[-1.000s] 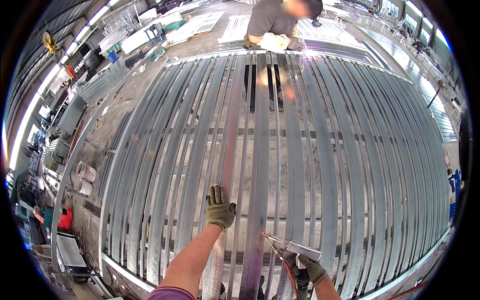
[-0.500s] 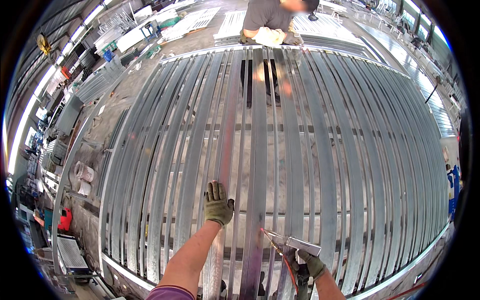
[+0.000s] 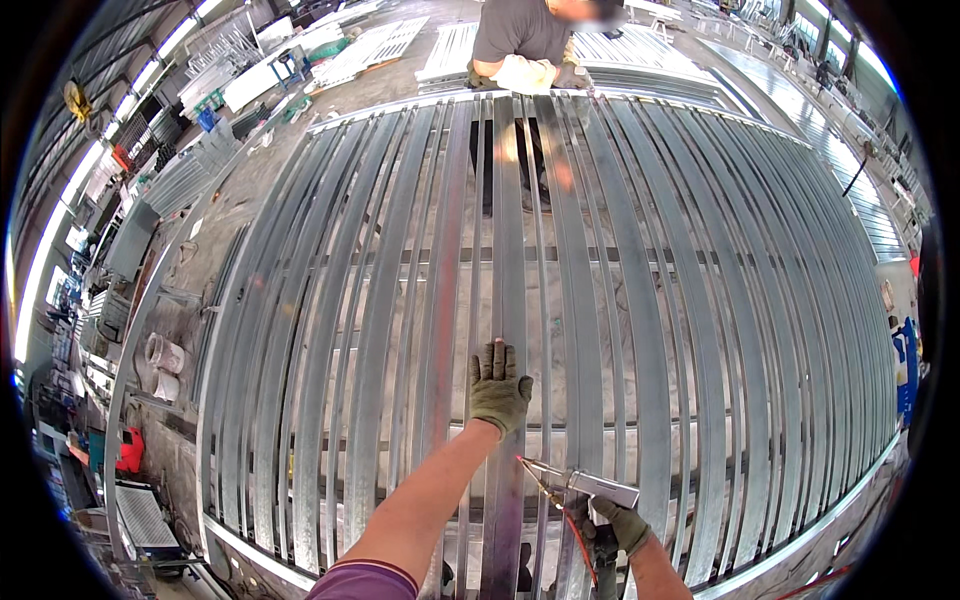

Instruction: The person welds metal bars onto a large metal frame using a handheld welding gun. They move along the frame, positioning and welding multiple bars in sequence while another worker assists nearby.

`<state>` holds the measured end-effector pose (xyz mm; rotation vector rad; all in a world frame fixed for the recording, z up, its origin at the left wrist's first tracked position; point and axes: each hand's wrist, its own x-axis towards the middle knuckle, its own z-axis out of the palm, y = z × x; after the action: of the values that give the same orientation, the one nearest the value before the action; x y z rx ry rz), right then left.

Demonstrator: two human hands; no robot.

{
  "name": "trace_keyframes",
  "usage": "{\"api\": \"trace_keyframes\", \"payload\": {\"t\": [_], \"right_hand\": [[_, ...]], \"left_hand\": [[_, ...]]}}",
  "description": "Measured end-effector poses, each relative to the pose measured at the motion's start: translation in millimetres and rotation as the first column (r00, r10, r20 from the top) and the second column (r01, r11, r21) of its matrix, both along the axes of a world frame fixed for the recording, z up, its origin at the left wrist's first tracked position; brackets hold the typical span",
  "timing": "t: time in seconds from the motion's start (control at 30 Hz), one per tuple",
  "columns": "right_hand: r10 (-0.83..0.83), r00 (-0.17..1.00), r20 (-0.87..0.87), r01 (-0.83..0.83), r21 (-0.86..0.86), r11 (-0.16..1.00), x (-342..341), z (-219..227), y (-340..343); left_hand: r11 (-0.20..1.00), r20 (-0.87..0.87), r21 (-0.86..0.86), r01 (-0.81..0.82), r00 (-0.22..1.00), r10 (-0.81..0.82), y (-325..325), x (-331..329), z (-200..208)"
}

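My left hand [image 3: 499, 388], in an olive work glove, lies flat on a long grey metal slat [image 3: 508, 270] near the middle of the panel, fingers stretched forward. Below and right of it, my right hand [image 3: 624, 526], gloved alike, is wrapped round the dark grip of a welding gun [image 3: 606, 489] with a silver body. The gun's thin nozzle points left, and a small reddish glow shows at its tip by the same slat. An orange-red hose [image 3: 580, 545] runs down from the gun.
Many parallel slats form a wide panel on a metal frame [image 3: 262, 556]. Across its far edge a person in a dark shirt [image 3: 515, 35] leans over with gloved hands. Buckets [image 3: 165, 352] and a red container [image 3: 130, 450] stand left; stacked metal panels [image 3: 640, 55] lie behind.
My left hand has moved right, from a slat further left onto the one by the gun's tip. My right hand and the welding gun stay nearly in place. The view has shifted slightly.
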<state>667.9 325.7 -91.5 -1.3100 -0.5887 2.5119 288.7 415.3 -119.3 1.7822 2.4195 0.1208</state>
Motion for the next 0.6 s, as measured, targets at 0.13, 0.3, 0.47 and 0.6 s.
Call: {"api": "trace_keyframes", "payload": {"t": [0.13,0.3,0.47,0.6], "right_hand": [[0.039,0.999,-0.037,-0.039,0.006,0.999,4,-1,-3],[0.027,0.999,-0.025,-0.026,0.036,0.999,8,-6,-7],[0.033,0.996,0.081,-0.041,0.102,0.994,11,-24,-9],[0.037,0.999,-0.036,-0.033,0.090,0.995,10,-18,-8]], "left_hand": [[1.000,-0.008,-0.012,-0.024,1.000,0.024,1,8,1],[0.998,-0.008,0.066,-0.009,1.000,0.010,3,6,-2],[0.998,-0.029,0.056,-0.002,1.000,0.003,5,4,-4],[0.998,-0.022,0.056,0.005,1.000,-0.003,5,3,-3]]}}
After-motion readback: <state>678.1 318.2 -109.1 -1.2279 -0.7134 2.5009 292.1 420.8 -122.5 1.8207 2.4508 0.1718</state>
